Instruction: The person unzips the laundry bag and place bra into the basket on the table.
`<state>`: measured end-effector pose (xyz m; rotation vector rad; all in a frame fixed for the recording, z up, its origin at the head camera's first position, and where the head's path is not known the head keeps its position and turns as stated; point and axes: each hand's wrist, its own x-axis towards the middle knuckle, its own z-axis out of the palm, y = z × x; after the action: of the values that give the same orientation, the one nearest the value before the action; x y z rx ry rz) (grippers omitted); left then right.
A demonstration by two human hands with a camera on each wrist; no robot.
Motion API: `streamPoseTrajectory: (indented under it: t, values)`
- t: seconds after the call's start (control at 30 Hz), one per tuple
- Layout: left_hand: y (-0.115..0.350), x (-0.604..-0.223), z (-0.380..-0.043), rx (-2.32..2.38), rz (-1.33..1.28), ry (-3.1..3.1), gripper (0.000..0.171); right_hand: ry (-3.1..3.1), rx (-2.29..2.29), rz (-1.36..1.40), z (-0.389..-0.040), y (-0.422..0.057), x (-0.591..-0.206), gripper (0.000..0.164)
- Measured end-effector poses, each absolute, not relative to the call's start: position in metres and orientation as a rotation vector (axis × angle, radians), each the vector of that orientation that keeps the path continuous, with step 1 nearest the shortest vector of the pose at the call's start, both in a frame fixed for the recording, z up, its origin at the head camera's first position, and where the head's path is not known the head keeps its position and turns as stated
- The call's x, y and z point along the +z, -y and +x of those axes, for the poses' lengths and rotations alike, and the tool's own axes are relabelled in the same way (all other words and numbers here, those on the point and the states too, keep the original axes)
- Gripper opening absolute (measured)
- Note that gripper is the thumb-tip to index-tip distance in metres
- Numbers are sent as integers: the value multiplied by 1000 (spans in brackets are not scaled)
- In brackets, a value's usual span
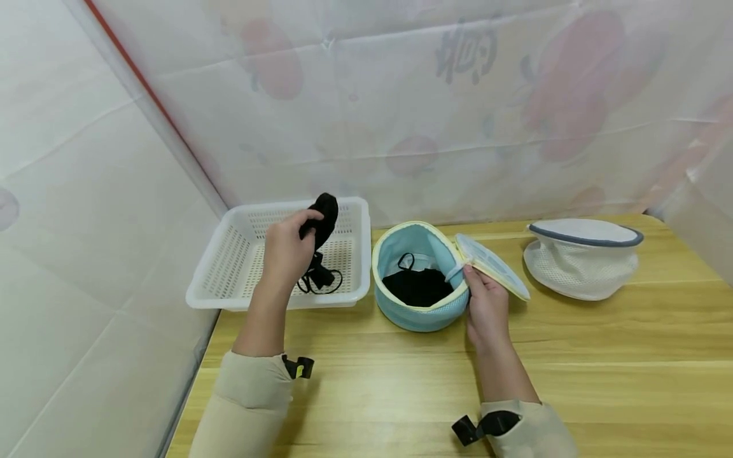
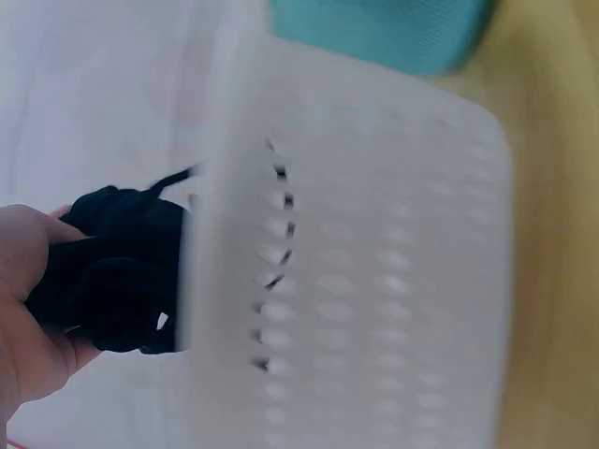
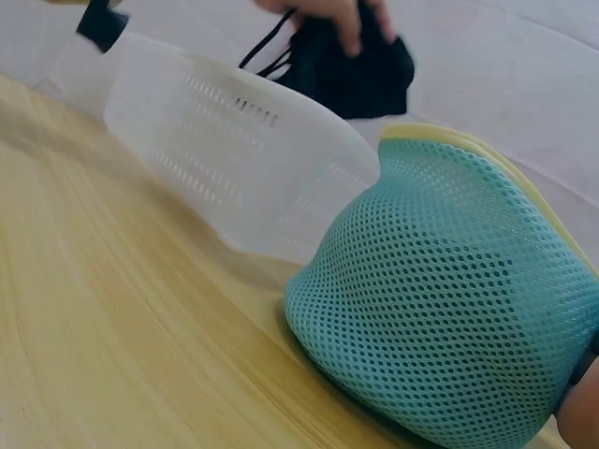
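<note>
My left hand [image 1: 288,250] grips a black bra [image 1: 324,219] above a white plastic basket [image 1: 275,304]; its thin straps hang down into the basket in the head view. In the left wrist view the dark cloth [image 2: 117,271] is bunched between thumb and fingers. My right hand [image 1: 488,305] pinches the yellow-edged rim of a round blue mesh laundry bag [image 1: 420,320], beside its lid [image 1: 495,264], which is folded back to the right. Inside the bag lies a black garment [image 1: 420,286] with a strap loop. Only a bit of the right hand [image 3: 582,412] shows in the right wrist view.
A white mesh laundry bag [image 1: 584,270] with a grey rim stands on the wooden table [image 1: 618,369] at the right. Sheeting [image 1: 366,127] with a faded fruit print rises behind the table. The basket stands close to the blue bag's left side.
</note>
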<state>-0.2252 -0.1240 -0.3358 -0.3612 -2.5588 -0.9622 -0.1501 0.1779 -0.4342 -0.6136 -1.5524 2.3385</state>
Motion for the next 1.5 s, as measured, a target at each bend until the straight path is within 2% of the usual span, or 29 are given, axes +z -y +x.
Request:
streamPoseTrajectory:
  t: [0.2, 0.37, 0.63, 0.87, 1.07, 1.27, 1.5]
  values:
    - [130, -364, -233, -813, -401, 2773, 29, 1556, 2330, -604, -150, -177, -436, 47]
    - [128, -374, -235, -795, -437, 2884, 27, 1557, 2328, -606, -149, -178, -435, 45]
    - [124, -378, -236, -780, -445, 3080, 31, 1572, 2330, -612, -149, -178, -435, 44]
    - [124, -382, -234, -649, -616, 3453, 43, 1551, 2342, -592, -151, -177, -439, 42]
    - [117, -371, -228, -543, -514, 3338, 46, 1564, 2352, -576, -152, -176, -440, 48]
    - [83, -346, -212, -444, -524, 3058, 33, 1570, 2343, -555, -153, -176, -437, 47]
    - [15, -345, -197, -374, -1003, 2812, 34, 1572, 2332, -552, -152, -179, -437, 44]
